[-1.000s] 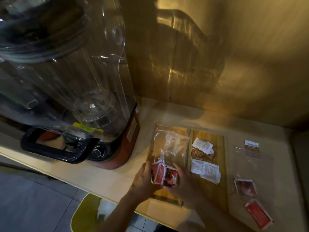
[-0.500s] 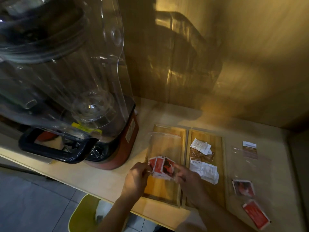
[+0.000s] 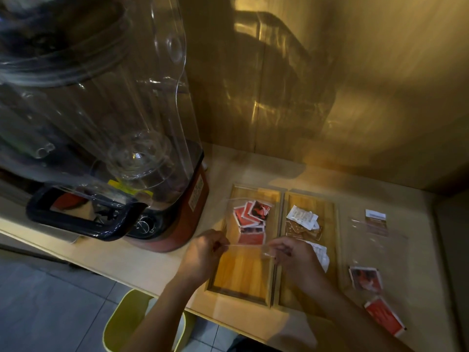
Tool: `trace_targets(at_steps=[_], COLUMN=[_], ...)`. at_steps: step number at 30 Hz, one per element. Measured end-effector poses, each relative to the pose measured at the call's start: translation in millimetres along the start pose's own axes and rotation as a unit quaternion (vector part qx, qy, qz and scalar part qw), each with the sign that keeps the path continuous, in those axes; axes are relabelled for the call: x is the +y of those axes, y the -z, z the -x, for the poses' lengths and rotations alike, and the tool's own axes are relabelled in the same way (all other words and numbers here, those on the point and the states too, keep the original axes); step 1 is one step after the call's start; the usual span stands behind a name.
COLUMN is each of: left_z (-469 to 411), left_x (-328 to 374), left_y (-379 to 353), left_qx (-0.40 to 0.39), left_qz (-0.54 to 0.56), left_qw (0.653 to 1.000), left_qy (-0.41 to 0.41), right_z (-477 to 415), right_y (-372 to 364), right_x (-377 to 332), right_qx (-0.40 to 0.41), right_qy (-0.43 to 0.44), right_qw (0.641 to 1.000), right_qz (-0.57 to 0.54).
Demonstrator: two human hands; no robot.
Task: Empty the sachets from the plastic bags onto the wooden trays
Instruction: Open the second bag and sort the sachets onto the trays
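Observation:
Two wooden trays lie side by side on the counter, the left tray and the right tray. My left hand and my right hand each pinch one near corner of a clear plastic bag, stretched over the left tray. Several red sachets are bunched in the bag's far end, above the tray's far half. On the right tray rest white sachets and a brown one.
A large red-based blender with a clear jug fills the left of the counter. Right of the trays lies another clear bag, with two loose red sachets nearer me. A yellow bin stands below the counter edge.
The bag has been turned over and stretched flat between my hands. The red sachets have slid away from my fingers to the bag's far end over the left tray.

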State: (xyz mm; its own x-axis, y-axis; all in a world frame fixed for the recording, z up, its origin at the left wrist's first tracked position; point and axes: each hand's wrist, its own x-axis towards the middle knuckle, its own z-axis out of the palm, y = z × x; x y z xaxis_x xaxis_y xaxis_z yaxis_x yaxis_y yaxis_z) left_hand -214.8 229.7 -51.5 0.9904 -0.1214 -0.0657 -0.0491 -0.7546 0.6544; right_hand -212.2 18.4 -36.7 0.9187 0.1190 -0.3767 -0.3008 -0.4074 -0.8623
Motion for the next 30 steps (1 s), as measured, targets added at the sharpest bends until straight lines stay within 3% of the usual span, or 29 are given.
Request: trace_targets(at_steps=[5, 11, 16, 20, 26, 30], left_z=[3, -16, -18, -18, -14, -11], left_x=[0, 23, 32, 39, 43, 43], left_y=[4, 36, 43, 49, 53, 55], left_qx=[-0.016, 0.097, -0.019, 0.015, -0.003, -0.007], left_qz=[-0.017, -0.006, 0.038, 0.075, 0.114, 0.168], left_qw=[1.0, 0.994, 0.999, 0.997, 0.993, 0.985], left_qy=[0.008, -0.052, 0.033, 0.029, 0.033, 0.04], right_z=[-1, -9, -11, -11, -5, -4], right_y=[-1, 15, 28, 35, 42, 43], right_x=[-2, -39, -52, -60, -70, -78], right_qx=[-0.015, 0.04, -0.05, -0.026, -0.045, -0.04], right_qy=[0.008, 0.089, 0.064, 0.059, 0.047, 0.047], right_qw=[1.0, 0.995, 0.996, 0.998, 0.997, 0.992], right_qz=[0.024, -0.03, 0.036, -0.013, -0.036, -0.107])
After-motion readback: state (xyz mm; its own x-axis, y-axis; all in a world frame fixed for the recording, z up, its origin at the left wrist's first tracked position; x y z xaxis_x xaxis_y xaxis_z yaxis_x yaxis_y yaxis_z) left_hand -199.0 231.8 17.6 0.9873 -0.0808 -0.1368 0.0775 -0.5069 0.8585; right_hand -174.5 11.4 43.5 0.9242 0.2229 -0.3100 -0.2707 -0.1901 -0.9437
